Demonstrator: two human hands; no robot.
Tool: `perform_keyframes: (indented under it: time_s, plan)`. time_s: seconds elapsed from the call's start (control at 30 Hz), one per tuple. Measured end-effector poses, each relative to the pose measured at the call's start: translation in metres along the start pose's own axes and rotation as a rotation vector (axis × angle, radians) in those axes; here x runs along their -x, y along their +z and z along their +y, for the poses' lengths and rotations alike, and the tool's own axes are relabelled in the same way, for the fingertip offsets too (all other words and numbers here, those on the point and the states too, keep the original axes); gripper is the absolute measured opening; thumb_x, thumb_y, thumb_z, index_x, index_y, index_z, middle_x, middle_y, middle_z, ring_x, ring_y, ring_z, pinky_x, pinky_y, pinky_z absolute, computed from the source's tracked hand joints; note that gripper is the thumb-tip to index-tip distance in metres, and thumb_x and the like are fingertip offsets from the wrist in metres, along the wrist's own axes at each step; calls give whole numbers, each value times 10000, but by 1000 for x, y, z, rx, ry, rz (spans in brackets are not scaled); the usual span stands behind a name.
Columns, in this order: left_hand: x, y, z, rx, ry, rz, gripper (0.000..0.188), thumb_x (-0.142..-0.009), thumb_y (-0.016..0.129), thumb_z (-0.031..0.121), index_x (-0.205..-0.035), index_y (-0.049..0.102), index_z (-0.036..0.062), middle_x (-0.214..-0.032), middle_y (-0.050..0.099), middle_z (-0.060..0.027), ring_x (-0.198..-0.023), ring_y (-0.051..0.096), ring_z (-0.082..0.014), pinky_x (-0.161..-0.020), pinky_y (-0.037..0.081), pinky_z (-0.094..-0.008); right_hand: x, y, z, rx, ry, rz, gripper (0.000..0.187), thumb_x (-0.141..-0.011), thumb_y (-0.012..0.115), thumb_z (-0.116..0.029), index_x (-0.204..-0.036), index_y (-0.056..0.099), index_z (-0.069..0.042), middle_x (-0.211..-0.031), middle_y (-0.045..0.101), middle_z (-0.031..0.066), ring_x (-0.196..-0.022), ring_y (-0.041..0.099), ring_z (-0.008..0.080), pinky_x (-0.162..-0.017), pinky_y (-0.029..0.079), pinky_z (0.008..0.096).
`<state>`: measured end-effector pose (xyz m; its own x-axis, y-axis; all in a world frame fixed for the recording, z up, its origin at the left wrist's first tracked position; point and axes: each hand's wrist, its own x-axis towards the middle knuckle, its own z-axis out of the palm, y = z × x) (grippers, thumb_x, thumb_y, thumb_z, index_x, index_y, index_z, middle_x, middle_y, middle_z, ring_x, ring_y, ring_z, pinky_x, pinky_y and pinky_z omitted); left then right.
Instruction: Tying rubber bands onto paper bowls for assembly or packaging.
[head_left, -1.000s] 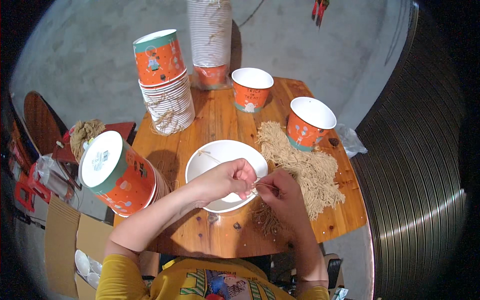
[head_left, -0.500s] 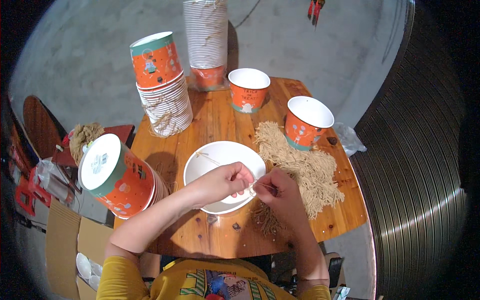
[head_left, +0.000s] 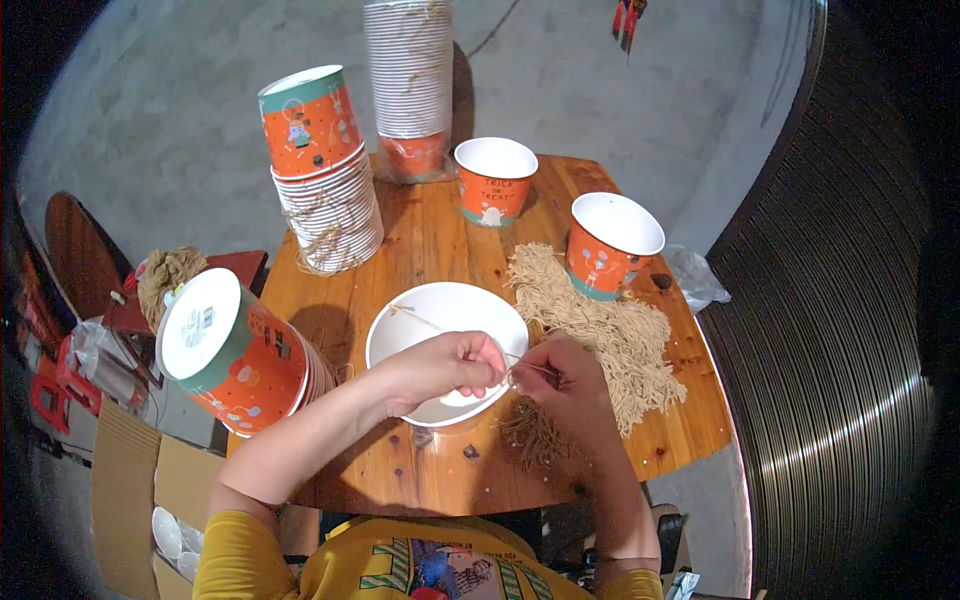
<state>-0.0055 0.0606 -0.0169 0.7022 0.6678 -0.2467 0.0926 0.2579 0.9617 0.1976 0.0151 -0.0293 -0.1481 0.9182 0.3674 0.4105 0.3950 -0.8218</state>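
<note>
A paper bucket (head_left: 400, 345) with a white inside lies before me on the table, its mouth toward me. A thin tan cord (head_left: 425, 318) runs from its far left wall across the inside toward my fingers. My left hand (head_left: 455, 366) pinches the cord over the bucket's right part. Close beside it, my right hand (head_left: 562, 375) has thumb and fingers closed on the cord too, with a short end sticking out between the hands. A spread heap of tan cords (head_left: 615, 345) lies just right of my right hand. Where the cord crosses is too small to make out.
On the wooden table (head_left: 440, 245) stand two orange buckets, one at the back (head_left: 495, 190) and one on the cords (head_left: 605, 255). Bucket stacks rise at the back left (head_left: 330, 215), behind it (head_left: 410, 80), and nearer left (head_left: 250, 360). An open cardboard box (head_left: 125, 490) sits lower left.
The fingers of both hands have shifted slightly around the cord, and a short length now shows between them. The bucket and the other things stay in place.
</note>
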Motion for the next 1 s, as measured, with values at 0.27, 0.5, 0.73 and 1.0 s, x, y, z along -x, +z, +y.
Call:
perform_keyframes:
  time_s: [0.27,0.5,0.73,1.0]
  plan:
    - [-2,5,-3,-43,-3,-33,101,-855,603,90,-952,586,64,-863,579,22,-781,524,-54,-691,417,-197,3,-1,4,-327,259,-120,70,-818,662,-95,-835,613,-47,-806,533,-40,-750,489,47,-692,405,206]
    - [-2,5,0,169,-65,-19,102,-869,591,97,-958,542,93,-839,581,23,-675,555,-44,-576,419,-155,9,-1,5,-222,263,-111,138,-807,667,-146,-870,614,-35,-859,590,63,-802,574,154,-726,470,290]
    - [-1,10,8,273,-178,3,111,-868,587,74,-959,531,102,-840,576,14,-703,569,-44,-600,445,-155,11,6,-6,19,25,4,112,-795,666,-96,-815,576,-32,-775,512,44,-689,505,141,-629,417,275]
    - [-1,12,0,331,-90,-35,184,-818,603,-7,-972,532,63,-847,559,10,-743,547,-57,-644,444,-162,11,11,-11,23,28,71,133,-789,681,-65,-763,555,-29,-724,468,14,-625,439,96,-570,363,243]
